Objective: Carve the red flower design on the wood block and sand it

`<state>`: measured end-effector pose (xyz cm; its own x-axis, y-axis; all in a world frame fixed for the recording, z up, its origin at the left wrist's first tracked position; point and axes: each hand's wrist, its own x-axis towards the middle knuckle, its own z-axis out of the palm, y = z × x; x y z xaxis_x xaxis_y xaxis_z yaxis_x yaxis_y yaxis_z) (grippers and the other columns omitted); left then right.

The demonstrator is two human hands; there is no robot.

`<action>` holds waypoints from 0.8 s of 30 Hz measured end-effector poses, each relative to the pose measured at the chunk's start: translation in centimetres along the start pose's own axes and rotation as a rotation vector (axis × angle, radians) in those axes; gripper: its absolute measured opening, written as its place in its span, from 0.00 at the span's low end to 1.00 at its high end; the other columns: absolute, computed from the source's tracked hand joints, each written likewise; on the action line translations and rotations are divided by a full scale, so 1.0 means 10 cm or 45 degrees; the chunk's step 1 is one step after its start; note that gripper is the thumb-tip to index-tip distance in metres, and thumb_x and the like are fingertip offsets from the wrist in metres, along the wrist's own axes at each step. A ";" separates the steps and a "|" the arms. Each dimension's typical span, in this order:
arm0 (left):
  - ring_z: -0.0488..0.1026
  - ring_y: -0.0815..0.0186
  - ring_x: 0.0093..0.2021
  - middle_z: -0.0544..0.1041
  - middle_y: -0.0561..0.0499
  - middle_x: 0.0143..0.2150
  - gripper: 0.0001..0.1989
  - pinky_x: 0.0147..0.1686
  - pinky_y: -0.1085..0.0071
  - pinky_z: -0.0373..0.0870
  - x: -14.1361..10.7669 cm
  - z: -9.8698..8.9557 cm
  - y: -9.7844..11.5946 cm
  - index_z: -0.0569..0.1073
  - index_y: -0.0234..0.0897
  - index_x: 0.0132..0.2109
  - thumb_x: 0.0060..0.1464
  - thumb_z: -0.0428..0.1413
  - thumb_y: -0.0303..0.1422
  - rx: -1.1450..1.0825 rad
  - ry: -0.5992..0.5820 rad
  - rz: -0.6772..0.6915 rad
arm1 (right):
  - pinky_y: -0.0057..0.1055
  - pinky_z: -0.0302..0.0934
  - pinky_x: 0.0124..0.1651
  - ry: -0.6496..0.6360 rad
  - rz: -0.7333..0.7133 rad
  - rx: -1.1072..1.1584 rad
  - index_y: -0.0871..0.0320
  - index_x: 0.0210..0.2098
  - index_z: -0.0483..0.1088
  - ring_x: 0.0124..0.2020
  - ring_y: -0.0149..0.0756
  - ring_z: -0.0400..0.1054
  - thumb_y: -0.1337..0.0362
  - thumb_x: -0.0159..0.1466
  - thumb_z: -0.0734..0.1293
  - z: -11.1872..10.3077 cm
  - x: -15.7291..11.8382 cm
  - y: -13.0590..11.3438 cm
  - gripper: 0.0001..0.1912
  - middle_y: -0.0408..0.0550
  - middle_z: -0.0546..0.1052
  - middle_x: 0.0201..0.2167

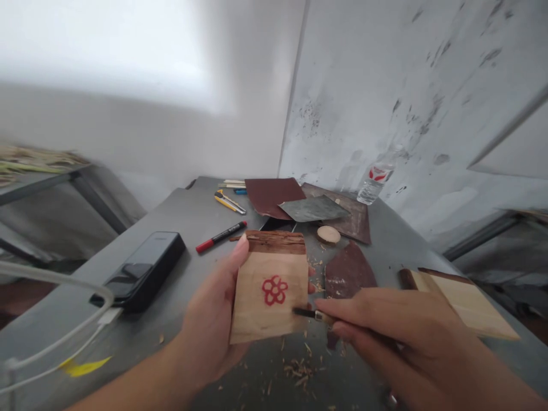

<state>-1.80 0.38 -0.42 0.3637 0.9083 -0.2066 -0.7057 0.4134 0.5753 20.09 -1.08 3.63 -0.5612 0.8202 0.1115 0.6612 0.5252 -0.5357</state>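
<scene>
A pale wooden block [257,319] with bark along its top edge is held up by my left hand [214,314], thumb on its left side and fingertips showing past its right edge. A red flower [274,290] marks its face. My right hand [394,331] pinches a small carving tool [314,314] with a dark blade and a light handle. The blade's tip is over the lower right of the block, right of the flower; whether it touches the wood is unclear.
Wood shavings [299,370] lie below the block. Around it are a red marker [221,237], a yellow cutter [230,202], a black device [141,271] with a white cable, a wood disc [329,234], sandpaper sheets [274,197], another wood piece [471,302] and a bottle [375,181].
</scene>
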 end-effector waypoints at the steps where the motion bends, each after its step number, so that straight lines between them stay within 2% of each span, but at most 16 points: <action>1: 0.80 0.41 0.52 0.85 0.35 0.41 0.30 0.56 0.47 0.71 0.00 0.00 -0.01 0.76 0.26 0.54 0.60 0.53 0.50 0.003 -0.012 -0.001 | 0.28 0.72 0.34 -0.001 0.014 0.013 0.42 0.43 0.77 0.33 0.36 0.79 0.61 0.72 0.64 0.02 0.01 0.00 0.10 0.38 0.84 0.37; 4: 0.80 0.41 0.52 0.85 0.38 0.39 0.28 0.55 0.49 0.71 -0.01 0.00 -0.06 0.80 0.31 0.50 0.57 0.56 0.52 0.038 -0.116 -0.060 | 0.27 0.72 0.36 -0.044 0.047 0.059 0.42 0.41 0.76 0.35 0.36 0.79 0.58 0.72 0.64 0.11 0.00 -0.01 0.08 0.36 0.84 0.39; 8: 0.81 0.43 0.51 0.86 0.43 0.36 0.26 0.51 0.49 0.74 -0.03 -0.03 -0.11 0.82 0.39 0.47 0.59 0.53 0.54 0.077 -0.201 -0.149 | 0.25 0.68 0.27 -0.096 0.128 0.054 0.43 0.37 0.75 0.28 0.33 0.77 0.53 0.71 0.65 0.14 -0.03 0.01 0.08 0.36 0.82 0.32; 10: 0.81 0.44 0.50 0.86 0.44 0.35 0.26 0.51 0.49 0.74 -0.03 -0.04 -0.10 0.82 0.40 0.47 0.60 0.51 0.54 0.071 -0.176 -0.111 | 0.26 0.65 0.24 -0.099 0.158 0.008 0.45 0.35 0.75 0.25 0.32 0.75 0.52 0.71 0.64 0.10 -0.03 0.02 0.11 0.37 0.81 0.29; 14: 0.81 0.44 0.49 0.86 0.41 0.36 0.28 0.54 0.50 0.73 -0.01 -0.06 -0.08 0.82 0.33 0.47 0.58 0.53 0.53 0.058 -0.135 -0.011 | 0.27 0.61 0.23 -0.089 0.220 -0.032 0.48 0.32 0.74 0.23 0.31 0.73 0.54 0.71 0.63 0.09 0.01 -0.01 0.13 0.37 0.79 0.25; 19: 0.82 0.45 0.48 0.86 0.41 0.36 0.28 0.52 0.50 0.74 -0.01 -0.04 -0.11 0.80 0.35 0.51 0.64 0.47 0.51 0.070 -0.131 -0.121 | 0.27 0.59 0.24 -0.155 0.190 0.038 0.50 0.29 0.72 0.24 0.31 0.73 0.54 0.71 0.63 0.14 0.03 -0.05 0.15 0.37 0.80 0.26; 21: 0.82 0.45 0.48 0.86 0.41 0.37 0.28 0.50 0.50 0.75 -0.02 -0.02 -0.08 0.79 0.36 0.54 0.65 0.44 0.50 0.058 -0.091 -0.095 | 0.27 0.58 0.23 -0.113 0.229 -0.004 0.51 0.30 0.72 0.22 0.31 0.70 0.53 0.72 0.62 0.08 0.01 -0.02 0.17 0.39 0.77 0.24; 24: 0.81 0.45 0.48 0.86 0.38 0.40 0.30 0.49 0.51 0.76 -0.02 0.02 -0.02 0.77 0.31 0.55 0.65 0.44 0.50 0.032 -0.016 -0.071 | 0.28 0.55 0.22 0.029 0.284 0.009 0.52 0.29 0.72 0.21 0.32 0.65 0.50 0.72 0.61 0.00 0.00 0.01 0.19 0.40 0.71 0.19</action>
<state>-1.60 0.13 -0.40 0.4101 0.8829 -0.2288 -0.6688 0.4617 0.5827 20.15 -1.04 3.55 -0.3902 0.9207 0.0085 0.7639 0.3288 -0.5552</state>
